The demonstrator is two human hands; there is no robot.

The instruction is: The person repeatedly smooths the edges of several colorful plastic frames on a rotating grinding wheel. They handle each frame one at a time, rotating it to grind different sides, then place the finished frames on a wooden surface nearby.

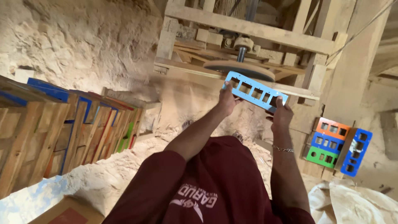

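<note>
A light blue wooden panel [253,90] with several rectangular cut-outs is held up in front of me, tilted down to the right. My left hand [227,99] grips its left end and my right hand [281,114] grips its right end; a thin bracelet sits on the right wrist. The panel's upper edge is close to a round sanding disc [240,68] on a wooden machine frame [248,29]. I cannot tell whether the panel touches the disc.
Coloured panels lean against a wooden post at the right: orange [333,128], dark blue [356,152] and green [322,157]. A row of painted wooden boards [74,132] stands at the left. Sawdust covers the floor [103,174]. A white sack [352,203] lies at the bottom right.
</note>
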